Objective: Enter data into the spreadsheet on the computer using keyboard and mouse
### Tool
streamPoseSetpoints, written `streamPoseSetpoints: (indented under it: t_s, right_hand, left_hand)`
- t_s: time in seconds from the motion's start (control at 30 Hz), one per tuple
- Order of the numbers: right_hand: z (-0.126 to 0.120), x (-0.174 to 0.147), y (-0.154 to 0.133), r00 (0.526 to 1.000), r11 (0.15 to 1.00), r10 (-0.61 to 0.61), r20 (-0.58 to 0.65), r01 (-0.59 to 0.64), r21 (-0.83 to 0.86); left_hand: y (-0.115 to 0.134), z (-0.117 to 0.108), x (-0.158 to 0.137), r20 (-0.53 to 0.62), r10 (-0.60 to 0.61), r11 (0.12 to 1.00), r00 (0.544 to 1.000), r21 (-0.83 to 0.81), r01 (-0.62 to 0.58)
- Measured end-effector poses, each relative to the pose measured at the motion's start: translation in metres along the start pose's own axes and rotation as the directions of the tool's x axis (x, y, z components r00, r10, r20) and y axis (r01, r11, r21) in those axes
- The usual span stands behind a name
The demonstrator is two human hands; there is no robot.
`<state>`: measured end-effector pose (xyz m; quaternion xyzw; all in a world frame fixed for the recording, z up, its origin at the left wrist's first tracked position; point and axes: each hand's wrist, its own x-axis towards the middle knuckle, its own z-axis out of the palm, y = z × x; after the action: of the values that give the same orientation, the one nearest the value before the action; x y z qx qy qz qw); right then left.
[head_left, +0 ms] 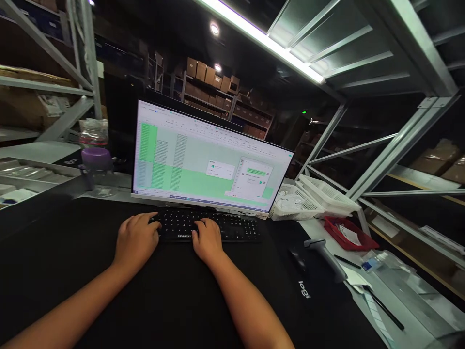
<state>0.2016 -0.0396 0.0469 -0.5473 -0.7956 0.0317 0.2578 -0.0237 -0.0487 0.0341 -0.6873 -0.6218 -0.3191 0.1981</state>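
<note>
Both of my hands rest at a black keyboard (232, 231) that lies on a dark desk mat (160, 291). My left hand (138, 237) is at the keyboard's left end, fingers loosely curved over the keys and holding nothing. On the middle keys lies my right hand (208, 238), its fingers bent and nothing in its grasp. Behind the keyboard stands a lit monitor (189, 160) showing a spreadsheet with green areas and two smaller windows. To the right of the hands are a black mouse (298, 259) and a grey barcode scanner (326, 259).
White plastic baskets (296, 202) and a red tray (348, 233) stand right of the monitor. Pens, papers and a small bottle (376, 261) lie along the right side. A purple-lidded cup (96, 162) stands left. Metal shelving (385, 155) frames the desk.
</note>
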Motion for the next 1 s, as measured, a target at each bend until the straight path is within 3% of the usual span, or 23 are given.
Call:
streamPoseSetpoints:
  t_s: [0.13,0.23,0.57,0.8,1.0]
  right_hand:
    - [-0.008,0.006,0.009,0.970,0.968,0.231,-0.073,-0.237,-0.083]
    - [-0.015,0.010,0.018,0.949,0.947,0.293,-0.114,-0.304,-0.103]
    - [-0.009,0.010,0.020,0.967,0.972,0.207,-0.149,-0.221,-0.080]
    - [-0.006,0.006,0.013,0.988,0.993,0.109,-0.110,-0.114,-0.041]
    - [-0.002,0.000,0.002,1.000,1.000,-0.025,-0.011,0.025,-0.002]
  left_hand:
    - [-0.002,0.003,0.000,0.005,0.018,0.999,1.000,-0.036,-0.018]
    - [-0.003,0.004,0.000,-0.008,0.040,0.997,0.999,-0.066,-0.040]
    - [-0.007,0.009,0.000,0.040,0.057,0.994,0.998,-0.093,-0.053]
    - [0.001,0.009,0.000,-0.049,0.061,0.995,0.997,-0.070,-0.064]
    - [0.003,0.024,-0.002,0.044,0.069,0.984,0.997,-0.168,-0.061]
